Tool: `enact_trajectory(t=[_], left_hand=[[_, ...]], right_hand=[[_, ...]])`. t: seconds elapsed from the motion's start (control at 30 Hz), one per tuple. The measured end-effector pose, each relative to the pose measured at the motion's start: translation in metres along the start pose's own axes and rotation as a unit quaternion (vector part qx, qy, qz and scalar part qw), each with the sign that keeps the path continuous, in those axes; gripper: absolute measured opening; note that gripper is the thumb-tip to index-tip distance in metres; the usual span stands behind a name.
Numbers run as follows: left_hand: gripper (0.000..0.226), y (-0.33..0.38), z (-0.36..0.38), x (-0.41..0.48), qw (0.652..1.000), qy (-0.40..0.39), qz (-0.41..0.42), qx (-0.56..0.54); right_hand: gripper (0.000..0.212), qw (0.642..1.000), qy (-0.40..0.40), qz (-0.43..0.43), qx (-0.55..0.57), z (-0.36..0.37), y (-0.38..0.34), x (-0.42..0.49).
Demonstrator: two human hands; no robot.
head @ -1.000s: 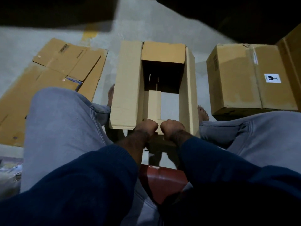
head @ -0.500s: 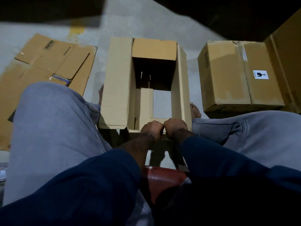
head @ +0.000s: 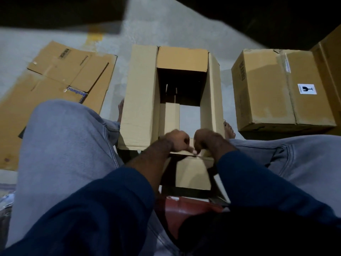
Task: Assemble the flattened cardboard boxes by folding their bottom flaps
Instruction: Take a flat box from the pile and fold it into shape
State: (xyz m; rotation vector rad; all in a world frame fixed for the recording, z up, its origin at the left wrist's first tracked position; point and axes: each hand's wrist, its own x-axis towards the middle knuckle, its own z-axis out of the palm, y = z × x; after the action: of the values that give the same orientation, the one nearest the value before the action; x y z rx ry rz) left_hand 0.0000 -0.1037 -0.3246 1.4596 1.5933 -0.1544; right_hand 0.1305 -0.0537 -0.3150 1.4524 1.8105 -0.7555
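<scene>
Left hand (head: 177,140) and right hand (head: 208,140) apparently pinch the flap (head: 192,171) — grey floor (head: 156,30), dim.

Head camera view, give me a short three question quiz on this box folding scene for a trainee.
1. True or false: the left hand and the right hand both grip the near edge of the open box.
2. Where does the flattened cardboard lie? A) to the person's left B) to the person's right C) inside the open box.
3. Fill in: the white sticker on the closed box shows a black ____.
Key: 1 true; 2 A; 3 glass.
</scene>
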Motion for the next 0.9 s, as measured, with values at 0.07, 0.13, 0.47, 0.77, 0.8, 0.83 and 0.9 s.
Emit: enact_trajectory(t=[0.07, 0.13, 0.47, 0.77, 0.8, 0.83, 0.9], left_hand=[[0.043, -0.009, -0.025, 0.004, 0.990, 0.139, -0.016, 0.018], [0.037, -0.020, -0.044, 0.007, 0.949, 0.301, -0.066, 0.060], [0.066, -0.050, -0.065, 0.023, 0.866, 0.325, -0.323, -0.199], [0.047, -0.066, -0.068, 0.030, 0.941, 0.191, -0.249, -0.123], [0.035, -0.065, -0.067, 0.031, 0.941, 0.198, -0.243, -0.124], [0.025, -0.064, -0.067, 0.030, 0.942, 0.199, -0.240, -0.123], [0.015, -0.064, -0.064, 0.027, 0.946, 0.192, -0.233, -0.121]], right_hand=[[0.042, 0.992, 0.075, 0.016, 0.100, -0.024, 0.006, 0.008], [0.040, 0.963, 0.206, 0.030, 0.170, -0.041, 0.016, 0.008], [0.078, 0.926, 0.167, 0.161, 0.297, -0.015, 0.058, 0.067], [0.059, 0.937, 0.147, 0.196, 0.248, 0.041, 0.104, 0.164], [0.068, 0.937, 0.151, 0.201, 0.243, 0.048, 0.108, 0.175], [0.077, 0.940, 0.160, 0.199, 0.228, 0.051, 0.110, 0.178], [0.065, 0.944, 0.175, 0.183, 0.212, 0.052, 0.110, 0.169]])
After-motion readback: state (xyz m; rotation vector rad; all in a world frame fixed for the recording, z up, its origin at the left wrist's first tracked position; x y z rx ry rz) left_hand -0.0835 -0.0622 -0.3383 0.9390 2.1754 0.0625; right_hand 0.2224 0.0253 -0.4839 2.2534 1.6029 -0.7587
